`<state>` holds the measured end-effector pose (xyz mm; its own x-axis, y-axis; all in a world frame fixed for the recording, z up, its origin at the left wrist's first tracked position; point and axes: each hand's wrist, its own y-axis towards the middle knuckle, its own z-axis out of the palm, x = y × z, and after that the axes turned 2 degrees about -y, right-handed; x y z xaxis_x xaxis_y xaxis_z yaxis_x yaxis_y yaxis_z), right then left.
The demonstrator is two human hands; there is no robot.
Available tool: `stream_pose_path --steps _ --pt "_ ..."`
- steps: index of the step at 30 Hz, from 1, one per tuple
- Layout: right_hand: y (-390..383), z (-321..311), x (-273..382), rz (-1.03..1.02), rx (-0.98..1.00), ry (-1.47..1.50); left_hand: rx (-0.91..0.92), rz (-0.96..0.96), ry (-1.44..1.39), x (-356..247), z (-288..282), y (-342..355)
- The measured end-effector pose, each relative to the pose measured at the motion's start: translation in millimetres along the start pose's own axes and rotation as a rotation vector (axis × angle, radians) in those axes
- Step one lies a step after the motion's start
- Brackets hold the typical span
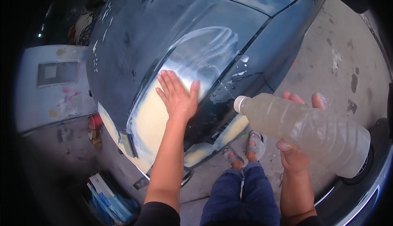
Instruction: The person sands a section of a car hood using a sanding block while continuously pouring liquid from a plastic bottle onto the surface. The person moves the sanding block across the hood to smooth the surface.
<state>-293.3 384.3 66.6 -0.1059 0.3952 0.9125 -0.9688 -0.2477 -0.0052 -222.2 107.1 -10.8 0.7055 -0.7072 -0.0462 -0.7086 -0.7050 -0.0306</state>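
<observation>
Right now the left hand point(177, 97) lies flat on the dark blue-green car bonnet point(163, 29), palm down, its fingers point(168, 82) stretched out and close together with the thumb spread to the side; it grips nothing that shows, though something thin could be hidden under the palm. It rests on the edge of a pale, sanded, wet patch of cream filler and bare metal point(200, 58), which runs up and away from the fingertips and down toward the bonnet's front edge. The right hand point(292, 152) holds a clear ribbed plastic bottle of cloudy liquid point(307, 129), fingers curled around its body from behind and the thumb pressed on the near side. The bottle lies nearly level, its long axis running from lower right to upper left, its open white neck point(239, 103) pointing at the bonnet just right of the left hand. Droplets point(239, 68) speckle the paint beside the neck. Below, sandalled feet point(245, 150) stand on stained concrete floor point(339, 54)
</observation>
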Motion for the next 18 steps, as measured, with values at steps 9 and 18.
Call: stream_pose_path --steps 9,18 --pt "-6.7 -2.4 0.0 0.014 -0.051 -0.019 -0.113 0.476 -0.142 -150.5 11.6 68.7" --pt "-11.6 -7.6 0.0 0.070 0.030 0.029 0.015 0.132 -0.056 3.6 0.8 -12.6"
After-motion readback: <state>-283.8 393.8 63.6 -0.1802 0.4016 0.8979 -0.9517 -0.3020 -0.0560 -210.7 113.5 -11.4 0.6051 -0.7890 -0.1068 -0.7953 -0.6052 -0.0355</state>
